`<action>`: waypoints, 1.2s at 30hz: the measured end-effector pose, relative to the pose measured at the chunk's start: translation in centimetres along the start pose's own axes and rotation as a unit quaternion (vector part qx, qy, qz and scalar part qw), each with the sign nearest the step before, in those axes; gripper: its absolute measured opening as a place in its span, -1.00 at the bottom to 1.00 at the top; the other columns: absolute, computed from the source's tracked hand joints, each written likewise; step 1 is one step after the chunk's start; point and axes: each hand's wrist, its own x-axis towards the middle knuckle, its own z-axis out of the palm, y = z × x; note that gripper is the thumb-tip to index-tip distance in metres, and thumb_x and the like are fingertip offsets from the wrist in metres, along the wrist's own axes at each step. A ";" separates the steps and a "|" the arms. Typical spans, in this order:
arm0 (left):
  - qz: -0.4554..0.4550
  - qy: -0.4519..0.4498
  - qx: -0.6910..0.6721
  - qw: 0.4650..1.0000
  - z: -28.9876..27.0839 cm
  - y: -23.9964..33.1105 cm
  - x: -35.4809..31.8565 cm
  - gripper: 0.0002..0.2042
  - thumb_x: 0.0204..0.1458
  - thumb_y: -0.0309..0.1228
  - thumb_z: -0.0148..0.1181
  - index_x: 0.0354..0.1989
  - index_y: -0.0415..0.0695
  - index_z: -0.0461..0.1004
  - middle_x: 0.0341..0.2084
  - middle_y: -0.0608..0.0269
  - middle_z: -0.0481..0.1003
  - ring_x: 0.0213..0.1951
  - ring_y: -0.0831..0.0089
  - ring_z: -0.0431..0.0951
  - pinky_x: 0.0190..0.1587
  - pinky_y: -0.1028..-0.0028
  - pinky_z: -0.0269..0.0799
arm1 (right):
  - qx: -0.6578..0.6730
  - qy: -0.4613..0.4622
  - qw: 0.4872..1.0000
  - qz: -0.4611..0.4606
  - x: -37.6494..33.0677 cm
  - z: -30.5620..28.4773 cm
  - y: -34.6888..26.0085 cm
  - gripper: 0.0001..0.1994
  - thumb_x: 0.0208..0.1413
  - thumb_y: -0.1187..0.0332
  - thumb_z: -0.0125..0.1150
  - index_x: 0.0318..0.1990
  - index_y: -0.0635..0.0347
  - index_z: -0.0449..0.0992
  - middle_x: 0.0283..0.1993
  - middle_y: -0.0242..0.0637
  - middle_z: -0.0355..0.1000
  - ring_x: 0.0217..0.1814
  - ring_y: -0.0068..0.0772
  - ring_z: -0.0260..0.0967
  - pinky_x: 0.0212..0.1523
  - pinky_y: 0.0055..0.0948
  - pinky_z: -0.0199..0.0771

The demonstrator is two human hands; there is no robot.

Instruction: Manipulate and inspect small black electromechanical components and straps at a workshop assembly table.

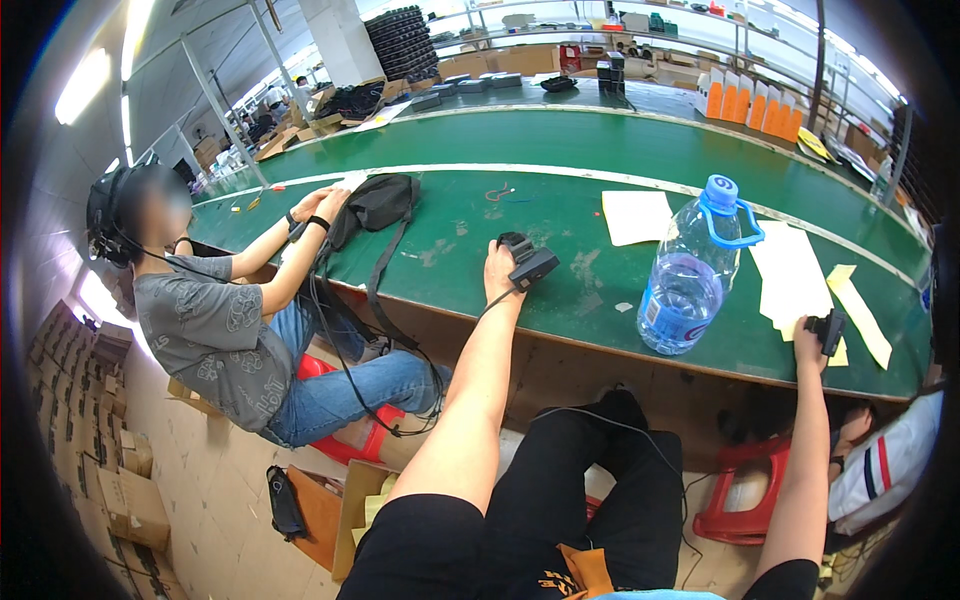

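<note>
Left hand [497, 272]: at eleven o'clock; a black box [534, 268] hid the fingers, so I couldn't tell open from closed.
Right hand [808, 350]: at two o'clock by yellowish sheets [790, 270]; grip and contact were unclear behind another box [830, 331].
Neighbour [880, 470]: at three o'clock, striped white clothing, cut off by the rim.
Bottle [685, 290]: clear plastic, blue loop, one o'clock, between my hands.
Table [565, 218]: scuffed green.

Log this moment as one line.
left hand: over green table | right hand: near yellow paper | clear bottle: standing between hands
</note>
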 end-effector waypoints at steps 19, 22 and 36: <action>-0.012 -0.017 0.066 0.998 0.0 -0.1 -0.3 -0.74 -0.30 -0.46 0.19 -0.38 -0.26 0.37 -0.25 -0.04 0.33 -0.27 0.04 0.38 -0.18 0.25 0.32 | -0.006 0.029 0.999 0.014 0.0 0.7 -0.1 -0.41 -0.03 -0.06 -0.17 0.01 0.24 0.26 0.05 -0.02 0.22 0.11 -0.03 0.14 0.15 -0.19 0.08; 0.002 0.000 0.092 0.996 0.9 -0.5 -0.3 -0.73 -0.31 -0.47 0.18 -0.36 -0.25 0.37 -0.25 -0.04 0.32 -0.24 0.04 0.36 -0.15 0.26 0.30 | -0.004 0.030 0.999 0.021 0.5 0.5 0.7 -0.40 -0.05 -0.06 -0.15 0.03 0.25 0.24 0.06 -0.01 0.21 0.11 -0.03 0.15 0.13 -0.18 0.11; 0.004 -0.007 0.033 0.999 0.7 -0.3 0.0 -0.81 -0.30 -0.47 0.15 -0.43 -0.19 0.40 -0.36 0.04 0.35 -0.32 0.08 0.36 -0.24 0.26 0.32 | 0.038 0.021 0.999 0.009 1.0 1.4 1.1 -0.43 -0.06 -0.05 -0.11 -0.02 0.23 0.29 0.00 -0.05 0.26 0.05 -0.07 0.21 0.07 -0.19 0.18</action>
